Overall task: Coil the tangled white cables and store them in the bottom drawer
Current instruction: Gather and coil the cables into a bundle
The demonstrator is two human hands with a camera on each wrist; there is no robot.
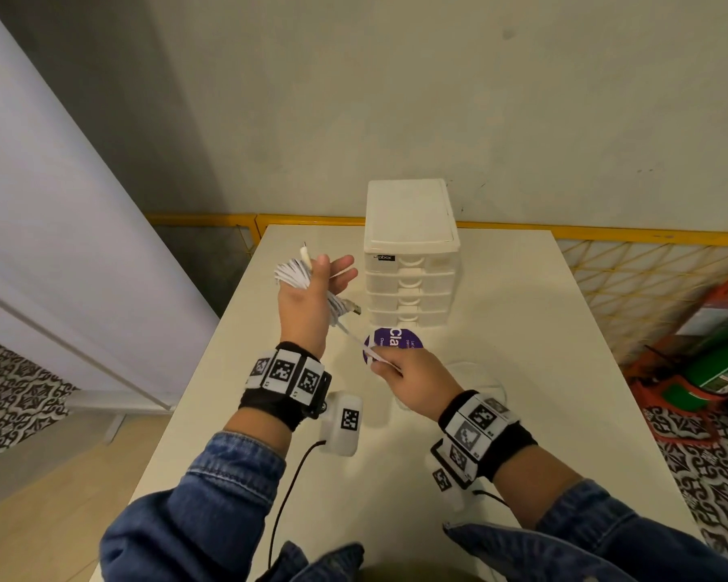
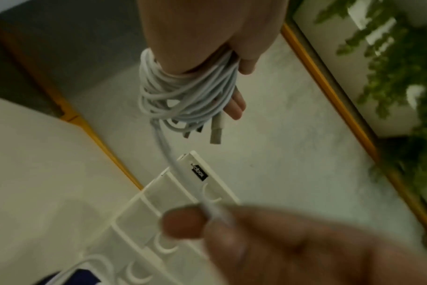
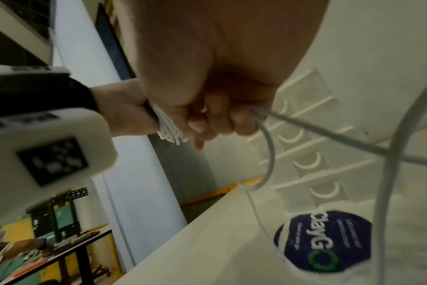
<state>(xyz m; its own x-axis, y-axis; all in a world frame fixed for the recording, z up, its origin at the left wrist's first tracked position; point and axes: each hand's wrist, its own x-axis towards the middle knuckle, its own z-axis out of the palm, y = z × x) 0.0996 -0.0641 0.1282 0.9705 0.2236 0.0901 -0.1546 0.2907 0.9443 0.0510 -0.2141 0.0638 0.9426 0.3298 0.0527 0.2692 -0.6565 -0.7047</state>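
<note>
Left of centre above the cream surface [image 1: 501, 371], the left hand [image 1: 307, 300], fingers straight, has thin white cables [image 1: 293, 274] wound round it, thumb clamped over; lower right, the right hand [image 1: 412, 380] pinches their loose strand.

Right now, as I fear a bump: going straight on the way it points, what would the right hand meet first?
Probably the left hand, with the cable coiled round it, along the strand the right hand pinches. The purple lid seems lower, the drawers aside; depth is unclear.
</note>
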